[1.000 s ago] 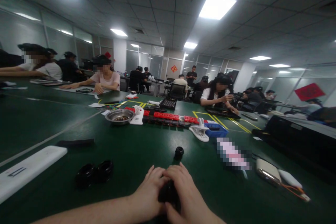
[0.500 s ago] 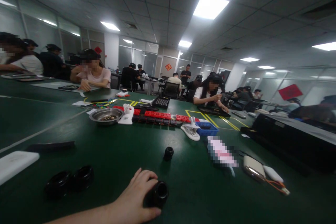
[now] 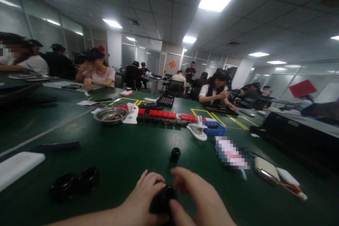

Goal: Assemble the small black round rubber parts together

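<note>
My left hand (image 3: 144, 196) is wrapped round a black hollow plastic fitting (image 3: 161, 200) low in the middle of the view. From the right, my right hand (image 3: 197, 194) reaches in with index finger and thumb apart. Its thumb tip overlaps the fitting's near side; whether it presses on it I cannot tell. The right fingers are slightly blurred. Beyond both hands, a smaller black round fitting (image 3: 175, 154) stands on the green table (image 3: 127, 152). Two black ring-shaped pieces (image 3: 75, 183) lie to the left, side by side.
A metal bowl (image 3: 110, 116) with small brass-coloured parts, white clamps (image 3: 197, 129), a row of red blocks (image 3: 162, 113) and a blue bin (image 3: 214, 128) stand farther back. A white slab (image 3: 19, 167) lies left; a beige device (image 3: 267, 170) and a black case (image 3: 293, 137) lie right. People sit across.
My right hand has come into view from the lower right and reached the black fitting. My left hand keeps its hold. The whole view has shifted slightly.
</note>
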The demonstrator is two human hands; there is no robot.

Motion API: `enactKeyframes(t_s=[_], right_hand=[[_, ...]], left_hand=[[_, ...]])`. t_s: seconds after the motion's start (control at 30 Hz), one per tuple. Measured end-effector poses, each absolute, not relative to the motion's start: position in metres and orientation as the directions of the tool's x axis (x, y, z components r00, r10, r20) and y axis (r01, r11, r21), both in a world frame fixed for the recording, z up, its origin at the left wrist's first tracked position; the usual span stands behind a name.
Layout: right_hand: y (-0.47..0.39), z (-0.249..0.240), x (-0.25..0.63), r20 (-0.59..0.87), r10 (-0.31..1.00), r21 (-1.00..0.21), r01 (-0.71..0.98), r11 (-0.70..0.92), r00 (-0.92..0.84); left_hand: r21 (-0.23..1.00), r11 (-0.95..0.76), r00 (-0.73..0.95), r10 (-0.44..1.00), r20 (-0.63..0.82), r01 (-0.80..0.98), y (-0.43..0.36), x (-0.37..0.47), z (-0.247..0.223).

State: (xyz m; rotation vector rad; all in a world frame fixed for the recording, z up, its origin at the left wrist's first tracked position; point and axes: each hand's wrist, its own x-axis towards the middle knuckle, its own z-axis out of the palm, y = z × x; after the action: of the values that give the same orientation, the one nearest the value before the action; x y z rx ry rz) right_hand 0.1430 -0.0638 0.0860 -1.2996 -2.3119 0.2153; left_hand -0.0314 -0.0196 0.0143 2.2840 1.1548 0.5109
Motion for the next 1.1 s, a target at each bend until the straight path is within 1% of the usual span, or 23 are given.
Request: enactKeyframes(t_s=[0.03, 0.07, 0.13, 0.2, 0.27, 0.33, 0.4, 0.47, 0.53, 0.6, 0.67, 0.77, 0.87, 0.93, 1.03, 1.1], right_hand=[[-0.053, 0.082, 0.138, 0.233, 0.853, -0.372, 0.768, 0.522, -0.467], [-0.044, 0.077, 0.133, 0.170, 0.868, -0.358, 0.792, 0.495, -0.466], [-0.035, 0.070, 0.123, 0.075, 0.895, -0.282, 0.851, 0.443, -0.441], [-0.033, 0.066, 0.118, 0.011, 0.904, -0.206, 0.884, 0.420, -0.427], [-0.034, 0.064, 0.119, -0.031, 0.881, -0.176, 0.870, 0.461, -0.473], [-0.035, 0.064, 0.124, -0.028, 0.816, -0.200, 0.803, 0.561, -0.577], [-0.036, 0.065, 0.129, 0.025, 0.749, -0.239, 0.723, 0.648, -0.663], [-0.036, 0.066, 0.131, 0.082, 0.726, -0.266, 0.687, 0.676, -0.682], [-0.037, 0.066, 0.130, 0.096, 0.772, -0.266, 0.731, 0.628, -0.628], [-0.037, 0.066, 0.127, 0.071, 0.831, -0.240, 0.799, 0.551, -0.551], [-0.036, 0.065, 0.125, 0.045, 0.856, -0.213, 0.833, 0.511, -0.515], [-0.037, 0.063, 0.128, 0.040, 0.798, -0.231, 0.772, 0.593, -0.601], [-0.039, 0.065, 0.133, 0.099, 0.740, -0.259, 0.701, 0.664, -0.665], [-0.041, 0.068, 0.133, 0.121, 0.778, -0.280, 0.731, 0.622, -0.616], [-0.042, 0.068, 0.130, 0.072, 0.866, -0.291, 0.820, 0.493, -0.495], [-0.041, 0.064, 0.128, 0.049, 0.893, -0.277, 0.853, 0.442, -0.447]], left_hand=[[0.602, -0.499, 0.564, 0.820, 0.096, 0.623, -0.019, -0.031, 0.013], [0.600, -0.500, 0.563, 0.821, 0.098, 0.624, -0.018, -0.031, 0.012], [0.595, -0.501, 0.562, 0.821, 0.097, 0.629, -0.017, -0.031, 0.009], [0.593, -0.500, 0.564, 0.821, 0.092, 0.631, -0.017, -0.030, 0.008], [0.597, -0.496, 0.560, 0.823, 0.092, 0.630, -0.017, -0.030, 0.008], [0.609, -0.495, 0.564, 0.821, 0.094, 0.619, -0.017, -0.030, 0.008], [0.617, -0.497, 0.567, 0.818, 0.100, 0.610, -0.017, -0.031, 0.009], [0.617, -0.505, 0.577, 0.811, 0.099, 0.604, -0.017, -0.032, 0.009], [0.608, -0.520, 0.594, 0.799, 0.098, 0.600, -0.017, -0.033, 0.008], [0.594, -0.529, 0.595, 0.797, 0.103, 0.606, -0.017, -0.032, 0.009], [0.583, -0.520, 0.573, 0.812, 0.110, 0.624, -0.018, -0.030, 0.010], [0.582, -0.505, 0.546, 0.829, 0.121, 0.637, -0.020, -0.028, 0.011], [0.581, -0.514, 0.553, 0.823, 0.129, 0.631, -0.020, -0.029, 0.009], [0.583, -0.526, 0.568, 0.813, 0.131, 0.619, -0.020, -0.031, 0.008], [0.587, -0.528, 0.569, 0.811, 0.134, 0.614, -0.021, -0.032, 0.009], [0.588, -0.517, 0.558, 0.820, 0.130, 0.622, -0.022, -0.031, 0.010]])
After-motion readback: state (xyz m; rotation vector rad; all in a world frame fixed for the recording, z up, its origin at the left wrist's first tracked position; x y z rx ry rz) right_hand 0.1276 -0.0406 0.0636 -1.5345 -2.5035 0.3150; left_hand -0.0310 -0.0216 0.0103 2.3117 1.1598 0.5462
